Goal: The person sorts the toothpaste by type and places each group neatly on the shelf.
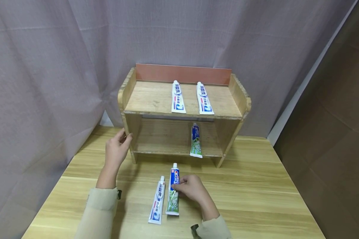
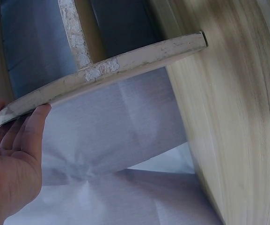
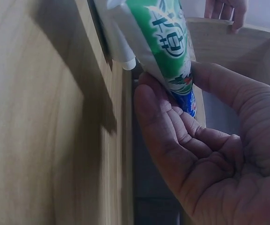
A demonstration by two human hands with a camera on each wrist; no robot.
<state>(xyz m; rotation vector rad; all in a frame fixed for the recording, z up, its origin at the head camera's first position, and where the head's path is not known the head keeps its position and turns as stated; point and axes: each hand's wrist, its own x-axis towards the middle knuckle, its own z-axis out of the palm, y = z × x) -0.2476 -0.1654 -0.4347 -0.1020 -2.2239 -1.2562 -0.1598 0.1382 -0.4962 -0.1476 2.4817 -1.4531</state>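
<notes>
On the left, our left hand [image 1: 116,147] pinches the left side panel [image 2: 146,55] of the wooden shelf [image 1: 150,99], thumb on one face and fingers on the other. If that hand pulled or pushed hard, we think the shelf could skid or rock on the table [image 1: 266,186] and shake loose whatever lies on it.

To the right, near us, a white toothpaste tube [image 1: 156,202] lies on the table, cap pointing far. Just beside it is the blue-and-green Crest tube [image 1: 173,200], in front of the shelf; our right hand [image 1: 194,189] pinches it about midway between thumb and fingers, from its right side. We cannot tell whether its near end touches the table. A grip at the middle alone might let the tube swivel, and a swing to the left could knock its white neighbour askew.

Farther off, on the upper board, lies the left upper white tube [image 1: 178,98], its flat end at the front edge; a jolt could send it over. The lower board holds a second blue-and-green tube [image 1: 196,141], whose flat end juts past the edge, where a brushing knuckle might catch it. Rightmost, the right upper white tube [image 1: 205,99] lies apart from its twin and seems equally exposed at the edge.
</notes>
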